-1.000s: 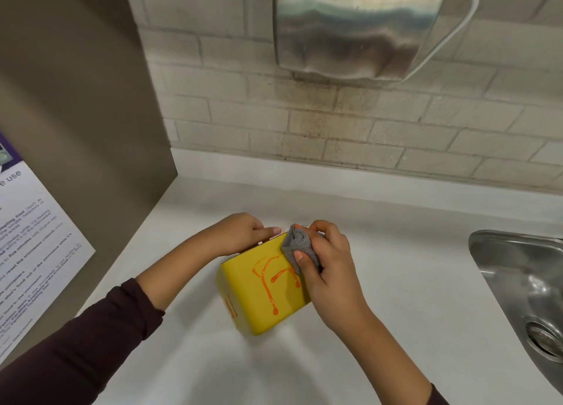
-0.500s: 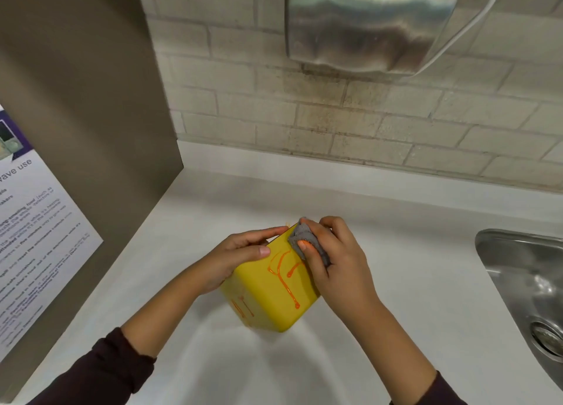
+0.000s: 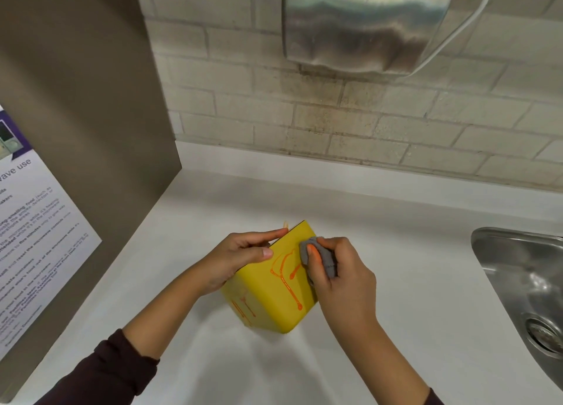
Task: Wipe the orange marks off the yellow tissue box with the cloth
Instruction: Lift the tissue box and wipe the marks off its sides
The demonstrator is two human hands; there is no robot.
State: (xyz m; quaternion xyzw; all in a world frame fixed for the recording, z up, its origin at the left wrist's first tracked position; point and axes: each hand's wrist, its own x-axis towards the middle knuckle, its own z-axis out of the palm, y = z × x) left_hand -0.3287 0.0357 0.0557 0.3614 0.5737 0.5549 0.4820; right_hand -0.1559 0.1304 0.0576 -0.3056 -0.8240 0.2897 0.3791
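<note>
A yellow tissue box [image 3: 268, 304] stands tilted on the white counter, one corner down. Orange marks [image 3: 285, 270] run in drips down its upper face, and a few more show on its lower left face. My left hand [image 3: 240, 258] grips the box's top left edge, thumb on the face, fingers over the rim. My right hand [image 3: 341, 273] holds a small grey cloth [image 3: 320, 255] bunched in its fingers and presses it against the upper right part of the marked face. Orange stains my index fingertip.
The white counter [image 3: 396, 283] runs to a brick wall at the back. A steel sink [image 3: 524, 283] lies at the right. A metal hand dryer [image 3: 365, 24] hangs on the wall above. A brown panel with a printed notice [image 3: 36, 222] stands at the left.
The box has tipped further so its marked face points more toward me. My right hand with the cloth has stayed at the upper right of the face; my left thumb now lies on the face.
</note>
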